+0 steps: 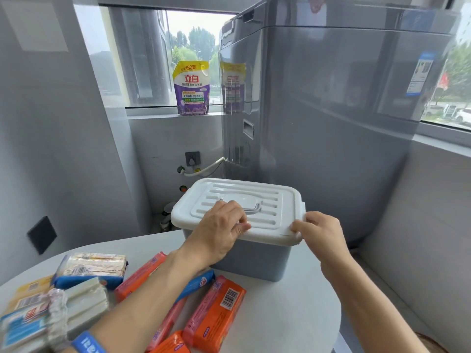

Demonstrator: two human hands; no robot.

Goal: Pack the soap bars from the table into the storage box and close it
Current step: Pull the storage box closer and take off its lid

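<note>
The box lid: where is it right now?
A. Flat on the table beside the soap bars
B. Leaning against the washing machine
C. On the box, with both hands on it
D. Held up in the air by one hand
C: the white lid sits on the box, with the left hand on top and the right hand at its near right corner.

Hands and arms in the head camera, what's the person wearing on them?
Both forearms are bare, with no sleeves or gloves showing. The left hand has a blue wristband with white lettering low on its forearm. The right hand shows no jewellery or band.
</note>
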